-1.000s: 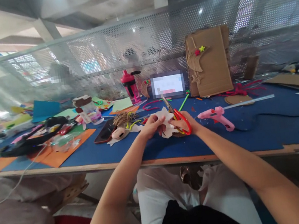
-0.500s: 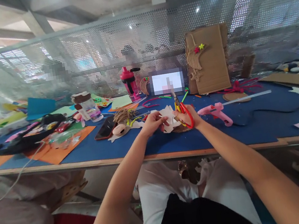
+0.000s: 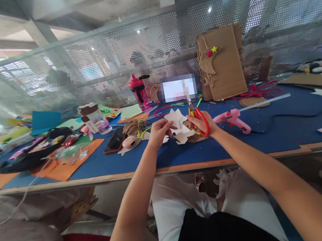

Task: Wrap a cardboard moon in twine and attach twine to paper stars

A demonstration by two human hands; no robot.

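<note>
My left hand (image 3: 161,132) pinches the edge of a white star-shaped paper piece (image 3: 175,117), tilted up over the table. In my right hand (image 3: 201,122) are scissors (image 3: 201,125) with red and yellow handles, their blades pointing away from me. The right fingertips come close to the white paper; whether they touch it I cannot tell. More cut white paper (image 3: 183,135) lies just below the star, over a round brown piece (image 3: 198,137) that is partly covered. A pink glue gun (image 3: 234,120) lies to the right of my right hand.
Left of my hands lie a phone (image 3: 115,140), a bundle of twine (image 3: 134,127) and orange paper (image 3: 73,167). A pink bottle (image 3: 139,93), a lit screen (image 3: 178,88) and cardboard (image 3: 228,65) with a twine moon (image 3: 208,63) stand at the back.
The star-shaped paper has been lifted and turned so its points show, apart from the other white paper beneath. The scissors stay in my right hand; the view has shifted slightly.
</note>
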